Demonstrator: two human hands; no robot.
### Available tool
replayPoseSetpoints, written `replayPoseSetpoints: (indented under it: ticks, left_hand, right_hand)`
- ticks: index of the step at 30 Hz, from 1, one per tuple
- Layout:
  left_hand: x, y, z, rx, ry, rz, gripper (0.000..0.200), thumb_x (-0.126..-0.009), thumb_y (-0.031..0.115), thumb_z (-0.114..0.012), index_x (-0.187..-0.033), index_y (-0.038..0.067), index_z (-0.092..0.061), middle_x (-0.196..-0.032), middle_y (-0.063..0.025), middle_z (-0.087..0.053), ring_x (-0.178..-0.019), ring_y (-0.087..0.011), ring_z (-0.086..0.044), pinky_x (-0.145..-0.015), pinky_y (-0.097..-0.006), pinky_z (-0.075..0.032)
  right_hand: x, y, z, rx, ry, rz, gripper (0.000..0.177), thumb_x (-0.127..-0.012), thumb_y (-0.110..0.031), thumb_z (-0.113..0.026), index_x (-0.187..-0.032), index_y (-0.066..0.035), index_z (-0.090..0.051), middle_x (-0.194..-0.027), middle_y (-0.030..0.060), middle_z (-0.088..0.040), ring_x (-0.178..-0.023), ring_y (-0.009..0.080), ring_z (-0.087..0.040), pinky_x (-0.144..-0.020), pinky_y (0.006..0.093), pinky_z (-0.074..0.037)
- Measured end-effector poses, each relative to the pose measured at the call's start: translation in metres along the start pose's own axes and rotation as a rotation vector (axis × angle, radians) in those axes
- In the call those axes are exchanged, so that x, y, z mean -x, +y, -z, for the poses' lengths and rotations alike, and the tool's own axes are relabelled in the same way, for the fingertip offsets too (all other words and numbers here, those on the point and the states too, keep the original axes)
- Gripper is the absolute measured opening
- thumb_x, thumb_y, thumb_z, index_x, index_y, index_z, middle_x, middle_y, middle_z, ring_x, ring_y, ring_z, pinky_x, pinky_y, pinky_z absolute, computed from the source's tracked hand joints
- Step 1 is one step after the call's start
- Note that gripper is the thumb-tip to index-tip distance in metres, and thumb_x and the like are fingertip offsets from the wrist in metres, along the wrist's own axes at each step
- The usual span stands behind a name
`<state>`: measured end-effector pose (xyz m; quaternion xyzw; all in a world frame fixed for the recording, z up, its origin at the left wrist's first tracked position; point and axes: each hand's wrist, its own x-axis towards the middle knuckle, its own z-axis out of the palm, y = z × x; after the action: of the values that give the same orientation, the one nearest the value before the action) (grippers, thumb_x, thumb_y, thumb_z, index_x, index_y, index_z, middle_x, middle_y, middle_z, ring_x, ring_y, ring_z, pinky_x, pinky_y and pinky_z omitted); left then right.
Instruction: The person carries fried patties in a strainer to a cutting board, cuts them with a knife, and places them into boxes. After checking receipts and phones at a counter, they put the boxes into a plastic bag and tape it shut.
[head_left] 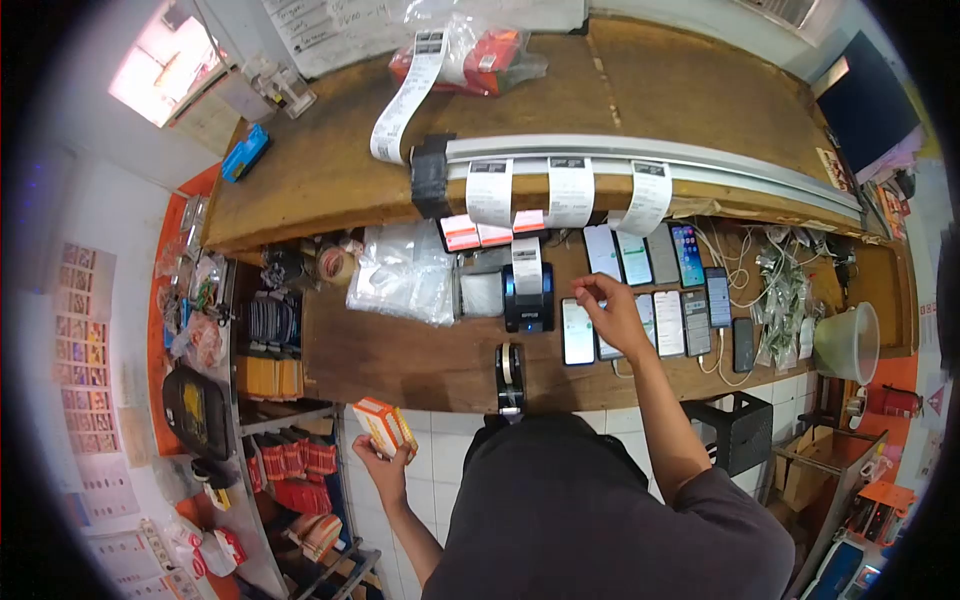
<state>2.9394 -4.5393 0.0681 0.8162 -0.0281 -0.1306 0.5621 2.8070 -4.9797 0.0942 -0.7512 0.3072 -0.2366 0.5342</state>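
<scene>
An orange, white and yellow box (384, 428) is in my left hand (388, 466), held off the desk's front edge. My right hand (610, 313) is raised over the phones, with its thumb and fingertips brought together; whether anything small is between them cannot be made out. Beneath and beside it lie a phone with a lit screen (578, 332) and another white-screened phone (669, 324). Left of that hand sits a small black label printer (529, 312) with a printed strip coming out. A tape dispenser (509, 375) stands at the desk's front edge.
Printed receipts (570, 193) hang from the metal rail (700, 167) above the desk. Clear plastic bags (402, 278) lie left of the printer. Cables and green packets (782, 300) are at the right, beside a translucent bin (846, 343). A black crate (738, 436) stands below.
</scene>
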Motion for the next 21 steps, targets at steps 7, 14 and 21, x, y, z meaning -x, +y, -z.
replayPoseSetpoints:
  ticks: [7, 14, 21]
  left_hand:
    - [-0.003, -0.002, -0.002, -0.058, -0.036, -0.041, 0.064, -0.071, 0.002, -0.073, -0.121, 0.009, -0.033, -0.118, -0.0087, -0.038, -0.113, -0.0197, -0.041, -0.101, -0.0348, -0.035]
    - [-0.016, -0.002, -0.009, 0.043, -0.079, -0.002, 0.063, -0.072, 0.001, -0.074, -0.119, 0.01, -0.033, -0.118, -0.0079, -0.039, -0.113, -0.0189, -0.042, -0.095, -0.0331, -0.042]
    - [-0.039, 0.013, -0.016, 0.045, -0.125, -0.108, 0.063, -0.073, -0.002, -0.074, -0.119, 0.011, -0.033, -0.118, -0.0077, -0.041, -0.112, -0.0183, -0.045, -0.09, -0.0315, -0.045]
  right_hand:
    - [0.004, -0.006, 0.012, -0.108, 0.018, -0.04, 0.02, -0.093, -0.015, -0.063, -0.101, 0.002, -0.066, -0.086, 0.0084, -0.07, -0.078, 0.0126, -0.064, -0.072, 0.0267, -0.05]
    - [0.019, 0.013, 0.033, -0.215, 0.147, -0.072, 0.019, -0.093, -0.015, -0.063, -0.104, 0.0, -0.065, -0.08, 0.0035, -0.066, -0.074, 0.0077, -0.06, -0.065, 0.024, -0.048]
    - [0.019, 0.008, 0.062, -0.205, 0.29, -0.036, 0.017, -0.093, -0.012, -0.063, -0.105, -0.001, -0.065, -0.087, 0.0042, -0.067, -0.078, 0.009, -0.061, -0.067, 0.0233, -0.046]
